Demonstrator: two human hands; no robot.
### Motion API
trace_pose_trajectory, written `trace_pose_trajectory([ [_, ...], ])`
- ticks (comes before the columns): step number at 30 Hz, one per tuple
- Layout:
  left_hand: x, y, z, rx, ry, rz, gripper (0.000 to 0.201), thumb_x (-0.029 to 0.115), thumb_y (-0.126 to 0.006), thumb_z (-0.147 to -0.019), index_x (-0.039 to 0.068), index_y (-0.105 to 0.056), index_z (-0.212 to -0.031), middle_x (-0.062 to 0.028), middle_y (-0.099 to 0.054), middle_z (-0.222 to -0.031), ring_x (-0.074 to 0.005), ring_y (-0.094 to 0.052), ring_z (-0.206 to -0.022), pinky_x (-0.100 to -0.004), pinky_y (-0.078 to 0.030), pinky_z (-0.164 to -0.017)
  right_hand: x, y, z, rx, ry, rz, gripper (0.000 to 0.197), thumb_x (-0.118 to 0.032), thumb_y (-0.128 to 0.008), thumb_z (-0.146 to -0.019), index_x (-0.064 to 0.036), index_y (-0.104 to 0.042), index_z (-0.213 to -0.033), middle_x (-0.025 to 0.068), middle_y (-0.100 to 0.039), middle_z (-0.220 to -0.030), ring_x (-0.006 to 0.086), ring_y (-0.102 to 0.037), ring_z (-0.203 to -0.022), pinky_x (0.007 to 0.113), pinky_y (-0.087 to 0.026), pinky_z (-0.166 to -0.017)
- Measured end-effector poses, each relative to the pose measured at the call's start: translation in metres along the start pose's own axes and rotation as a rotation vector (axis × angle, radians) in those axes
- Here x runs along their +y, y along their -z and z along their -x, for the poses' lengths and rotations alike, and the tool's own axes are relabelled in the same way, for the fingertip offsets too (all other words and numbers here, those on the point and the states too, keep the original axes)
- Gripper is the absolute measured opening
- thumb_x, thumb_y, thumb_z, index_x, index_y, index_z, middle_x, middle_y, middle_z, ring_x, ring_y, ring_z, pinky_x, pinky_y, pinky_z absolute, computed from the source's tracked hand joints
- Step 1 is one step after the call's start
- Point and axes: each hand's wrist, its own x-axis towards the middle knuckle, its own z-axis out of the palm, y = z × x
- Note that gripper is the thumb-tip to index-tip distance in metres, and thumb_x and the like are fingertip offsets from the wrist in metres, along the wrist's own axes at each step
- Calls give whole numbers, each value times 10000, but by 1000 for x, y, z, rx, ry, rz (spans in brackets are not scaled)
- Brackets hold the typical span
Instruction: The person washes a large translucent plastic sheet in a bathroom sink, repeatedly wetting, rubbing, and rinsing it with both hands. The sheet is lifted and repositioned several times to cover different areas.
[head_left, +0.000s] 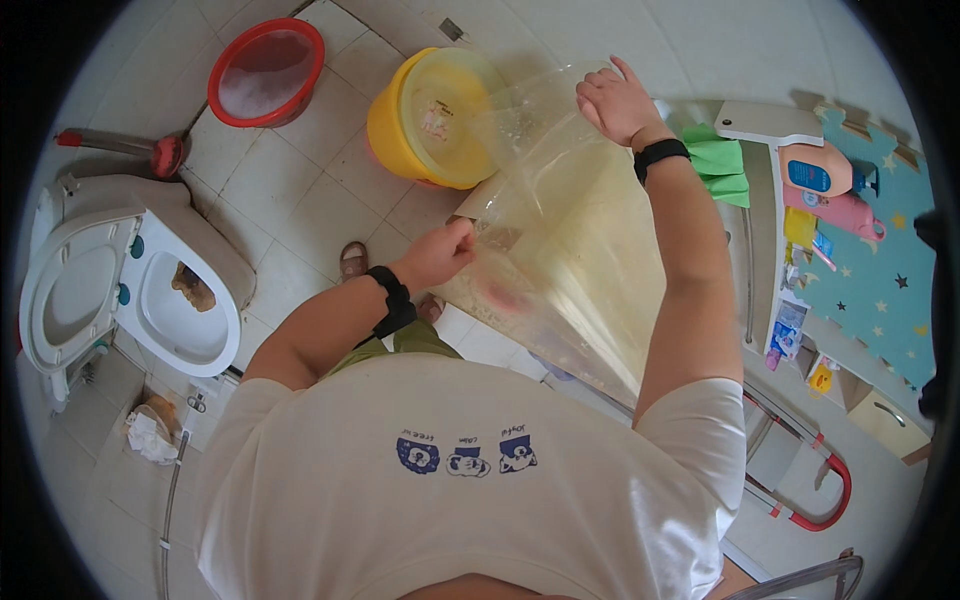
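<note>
The left hand (442, 254) was curled nearly into a fist, pinching the near left edge of a large clear plastic sheet (575, 235). The sheet slanted in front of the person and toward the right, stretched between both hands. Farther off, the right hand (612, 108) gripped its far edge, fingers folded over, one digit sticking out. Just beyond the sheet's left side stood a yellow tub (392, 118); well apart, a red basin (262, 122) sat on the tiles (290, 215).

Worn are a white short-sleeved T-shirt (470, 530) with blue animal pictures (518, 455), black wristbands (398, 306), green bottoms (424, 340) and brownish shoes (353, 261).
</note>
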Motion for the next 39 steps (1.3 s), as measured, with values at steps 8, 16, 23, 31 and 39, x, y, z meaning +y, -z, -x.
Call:
trace_pose_trajectory([
  [8,-7,-7,-6,11,3,218,155,43,-651,-833,45,-506,-888,-49,-597,-767,-145,-577,-710,-301,-470,-646,-29,10,0,-265,66,-107,193,-60,-475,-821,-69,-599,-969,109,-606,-883,312,-571,-1002,463,-308,-1110],
  [16,-10,-12,-9,70,0,233,117,64,-652,-852,45,-537,-857,-27,-582,-736,-109,-530,-672,-274,-458,-631,-97,-3,12,-216,92,-160,302,-78,-456,-844,-80,-584,-1118,143,-620,-1011,327,-572,-1076,408,-371,-1074],
  [23,-23,-9,-15,32,1,315,117,93,-638,-880,40,-541,-840,-8,-579,-729,-87,-521,-684,-268,-456,-642,-161,-29,28,8,-190,-697,392,-29,-467,-859,-34,-520,-1247,177,-559,-1248,355,-497,-1222,419,-385,-1060],
  [31,-25,-5,-15,-5,58,399,112,102,-618,-901,31,-543,-858,-9,-587,-741,-80,-553,-698,-253,-461,-641,-237,-42,116,139,-396,-629,386,-59,-445,-901,-9,-518,-1276,186,-453,-1405,331,-444,-1288,408,-340,-1096],
  [39,-16,4,-17,-51,125,170,69,81,-588,-901,34,-543,-879,-2,-579,-751,-80,-554,-693,-255,-468,-647,-246,-49,112,0,-230,-491,396,-98,-458,-892,21,-515,-1265,161,-475,-1397,300,-462,-1282,395,-354,-1087],
])
